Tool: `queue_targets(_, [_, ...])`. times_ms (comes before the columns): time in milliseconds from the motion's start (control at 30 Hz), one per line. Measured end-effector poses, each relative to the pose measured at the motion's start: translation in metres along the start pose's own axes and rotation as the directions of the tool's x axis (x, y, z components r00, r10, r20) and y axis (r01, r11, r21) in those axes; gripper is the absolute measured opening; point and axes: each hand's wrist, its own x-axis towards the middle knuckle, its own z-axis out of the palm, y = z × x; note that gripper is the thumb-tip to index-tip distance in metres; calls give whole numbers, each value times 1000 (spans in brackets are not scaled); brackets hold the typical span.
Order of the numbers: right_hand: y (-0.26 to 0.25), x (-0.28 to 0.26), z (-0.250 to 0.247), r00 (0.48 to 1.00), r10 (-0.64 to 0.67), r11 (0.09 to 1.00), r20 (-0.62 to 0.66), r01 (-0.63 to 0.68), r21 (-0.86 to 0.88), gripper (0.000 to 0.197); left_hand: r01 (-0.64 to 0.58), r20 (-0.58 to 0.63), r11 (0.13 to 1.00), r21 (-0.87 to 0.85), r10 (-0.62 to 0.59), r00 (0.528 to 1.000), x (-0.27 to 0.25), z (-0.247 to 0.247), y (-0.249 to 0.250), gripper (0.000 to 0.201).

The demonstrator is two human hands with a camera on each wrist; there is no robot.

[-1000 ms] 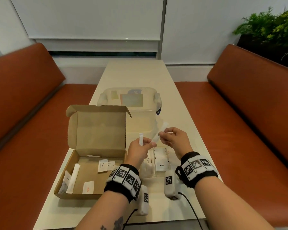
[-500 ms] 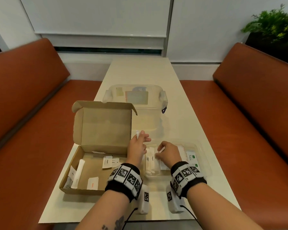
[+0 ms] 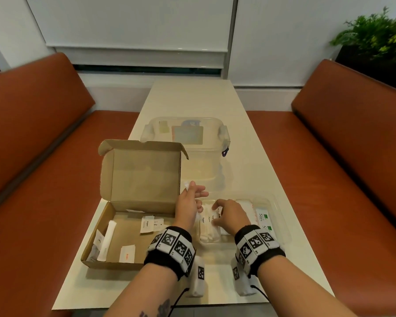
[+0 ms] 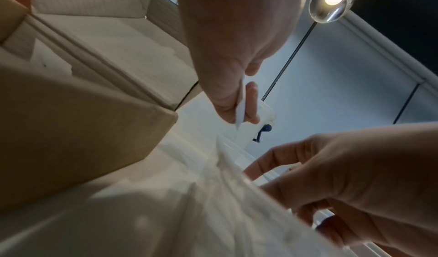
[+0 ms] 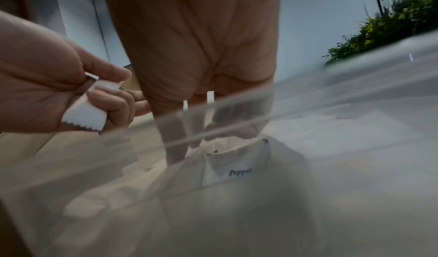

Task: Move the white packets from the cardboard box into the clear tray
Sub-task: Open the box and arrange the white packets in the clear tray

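A: On the surface (image 3: 249, 143), the open cardboard box (image 3: 114, 227) holds several white packets (image 3: 127, 253), left of the clear tray (image 3: 281, 216).

B: Left hand (image 3: 189, 208): grip pinching one packet (image 3: 186, 186). Right hand (image 3: 230, 215): fingers curled on a packet (image 3: 215, 219) in the tray.

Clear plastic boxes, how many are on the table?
2: the clear tray under the right hand, and a lidded clear tub behind the cardboard box. None seems hidden.
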Motion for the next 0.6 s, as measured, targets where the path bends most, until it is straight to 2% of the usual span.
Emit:
queue_targets(67, [-3,-1,-4,997,1,993,-76,7,115,16,-17,9,1000,-7,17,1000,0,0,0,42])
queue_targets(133, [-8,-4,-10,993,16,928,-117,28,370,20,-18,27,1000,-14,19,999,-1,1,1,42])
queue_targets(167, [-10,-5,-13,997,11,872,-82,31,489,26,-14,39,1000,-20,15,999,-2,1,1,42])
queue_targets(233, [-14,-8,-21,996,-54,763,70,-4,646,29,-3,68,999,-38,6,998,-4,4,1,43])
queue_targets(300, [-14,-9,-26,975,-118,714,188,-48,698,15,7,86,999,-51,-3,996,-5,5,1,42])
queue_targets(333, [-12,-8,-27,971,-131,693,201,-55,718,10,14,89,998,-59,-9,996,-5,6,1,41])
queue_targets(467, [-1,-1,-34,999,-18,576,43,-25,817,7,-11,60,1000,24,9,998,0,6,1,25])
queue_targets(533, [3,3,-39,997,64,493,-54,15,870,3,-56,36,994,91,53,998,2,5,-3,11])
queue_targets(600, [5,7,-44,986,126,410,-112,51,911,7,-85,55,985,152,77,995,1,4,-5,7])
